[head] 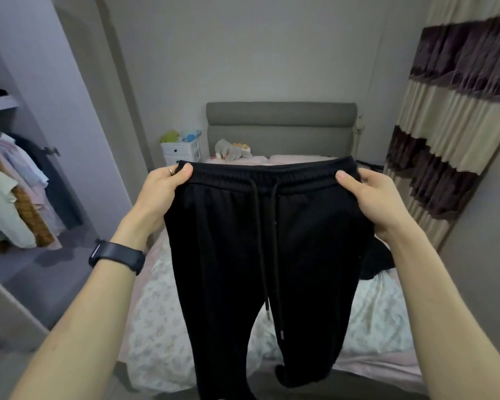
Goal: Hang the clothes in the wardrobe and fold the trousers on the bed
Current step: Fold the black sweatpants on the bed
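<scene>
The left forearm [78, 327] and right forearm [451, 307] are bare. A slim, dark fitness band [117, 255] with a glossy oblong face wraps the left wrist. A thin silver ring [170, 169] circles one finger of the left hand [162, 189].

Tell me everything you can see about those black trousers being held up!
The black trousers look like soft jogging bottoms. A gathered elastic waistband runs across the top, and two black drawstrings with small dark tips hang down the front. They hang upright and spread out, legs dangling in front of the bed. The left hand and right hand each pinch one end of the waistband, thumbs in front.
</scene>
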Tool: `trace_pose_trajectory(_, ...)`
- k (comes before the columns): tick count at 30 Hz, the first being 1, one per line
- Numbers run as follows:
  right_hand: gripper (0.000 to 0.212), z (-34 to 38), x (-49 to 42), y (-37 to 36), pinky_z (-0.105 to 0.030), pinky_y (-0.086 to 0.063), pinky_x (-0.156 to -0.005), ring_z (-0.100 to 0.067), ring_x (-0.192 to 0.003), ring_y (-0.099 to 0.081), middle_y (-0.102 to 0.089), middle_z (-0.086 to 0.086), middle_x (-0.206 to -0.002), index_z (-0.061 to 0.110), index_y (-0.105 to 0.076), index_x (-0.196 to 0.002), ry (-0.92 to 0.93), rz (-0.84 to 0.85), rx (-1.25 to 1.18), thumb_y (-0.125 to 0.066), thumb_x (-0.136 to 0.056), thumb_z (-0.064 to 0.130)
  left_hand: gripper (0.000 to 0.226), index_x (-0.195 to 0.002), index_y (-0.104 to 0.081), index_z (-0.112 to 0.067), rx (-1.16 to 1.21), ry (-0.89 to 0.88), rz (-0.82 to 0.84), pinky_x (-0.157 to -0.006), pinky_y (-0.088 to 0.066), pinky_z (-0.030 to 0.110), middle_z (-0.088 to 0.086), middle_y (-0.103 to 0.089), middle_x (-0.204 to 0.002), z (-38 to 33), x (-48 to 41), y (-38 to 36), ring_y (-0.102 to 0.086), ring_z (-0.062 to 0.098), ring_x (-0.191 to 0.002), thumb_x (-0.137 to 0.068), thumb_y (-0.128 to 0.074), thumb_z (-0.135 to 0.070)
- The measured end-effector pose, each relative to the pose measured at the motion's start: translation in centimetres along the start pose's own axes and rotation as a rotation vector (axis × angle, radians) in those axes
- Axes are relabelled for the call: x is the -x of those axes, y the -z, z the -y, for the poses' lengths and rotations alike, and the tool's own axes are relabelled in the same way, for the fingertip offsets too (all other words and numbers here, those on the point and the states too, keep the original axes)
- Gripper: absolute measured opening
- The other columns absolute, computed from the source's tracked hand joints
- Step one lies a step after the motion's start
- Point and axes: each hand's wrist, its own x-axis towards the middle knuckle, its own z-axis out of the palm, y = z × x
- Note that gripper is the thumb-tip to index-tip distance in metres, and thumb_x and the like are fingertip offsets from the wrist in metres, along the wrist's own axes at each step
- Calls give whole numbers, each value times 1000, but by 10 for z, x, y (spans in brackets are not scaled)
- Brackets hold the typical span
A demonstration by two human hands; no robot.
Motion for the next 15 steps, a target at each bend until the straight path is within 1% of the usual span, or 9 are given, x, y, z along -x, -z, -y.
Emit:
trace_pose_trajectory(3, 22, -20, -10, -14, -44, -56, -93, -18, -99, -71, -76, 3, -100, 15, -73, -100, 48, -9, 142, -66, -96, 36, 30, -98, -73, -7, -214, -10, -9, -84, -54, 34, 4, -76, -96, 26, -15, -2, -72, 20, -92, -102, -58, -33)
trace_pose_trajectory(5, 13, -43, -13, -24, -34, -53, -91, -11, -100, -67, -71, 16, -99, 24, -69, -103, 59, 14, 207, -64, -98, 35, 28, -101, -70, -14, -397, -44, -13, -83, -50, 35, -1, -73, -100, 50, -28, -6, -69, 21, -98, -102, -56, -37)
trace_pose_trajectory(7, 8, -60, -12, -31, -18, -49, -83, -4, -92, -63, -66, 22, -95, 25, -66, -103, 87, 20, 241, -62, -100, 31, 23, -106, -67, -21, -463, -80, -34, -82, -48, 32, -4, -71, -104, 67, -38, -7, -67, 19, -101, -103, -53, -39)
trace_pose_trajectory(8, 11, -69, -17, -34, -11, -47, -77, -1, -87, -62, -66, 20, -94, 20, -66, -103, 93, 11, 251, -61, -100, 29, 24, -109, -67, -22, -468, -81, -59, -84, -49, 32, -4, -71, -106, 77, -48, -7, -66, 18, -103, -103, -53, -41)
trace_pose_trajectory(9, 15, -75, -21, -37, -8, -45, -74, 0, -83, -62, -68, 16, -94, 15, -66, -105, 100, -4, 256, -61, -101, 28, 28, -112, -66, -21, -470, -100, -82, -86, -49, 33, -2, -70, -109, 82, -55, -8, -65, 19, -105, -102, -52, -44)
trace_pose_trajectory(10, 17, -80, -27, -40, -8, -44, -73, 3, -83, -62, -69, 12, -95, 14, -67, -107, 100, -15, 265, -60, -101, 29, 35, -117, -66, -20, -479, -111, -103, -88, -48, 33, 0, -70, -112, 88, -64, -9, -64, 20, -106, -102, -52, -47)
trace_pose_trajectory(12, 18, -90, -53, -50, -7, -43, -71, 11, -78, -59, -69, 11, -93, 17, -67, -108, 84, -59, 301, -59, -101, 33, 43, -124, -64, -16, -523, -124, -126, -88, -45, 33, 2, -67, -116, 101, -94, -15, -61, 20, -106, -101, -50, -50)
trace_pose_trajectory(13, 20, -95, -67, -54, -6, -42, -69, 11, -75, -58, -69, 10, -92, 18, -67, -107, 83, -83, 318, -59, -101, 34, 43, -124, -64, -15, -540, -132, -139, -87, -43, 32, 2, -66, -116, 107, -108, -19, -59, 19, -106, -102, -51, -49)
trace_pose_trajectory(15, 20, -105, -99, -64, -5, -40, -65, 4, -76, -59, -68, 9, -91, 18, -66, -108, 82, -124, 337, -58, -101, 36, 43, -123, -68, -14, -527, -143, -152, -89, -45, 33, 2, -68, -117, 120, -142, -27, -61, 20, -108, -101, -53, -49)
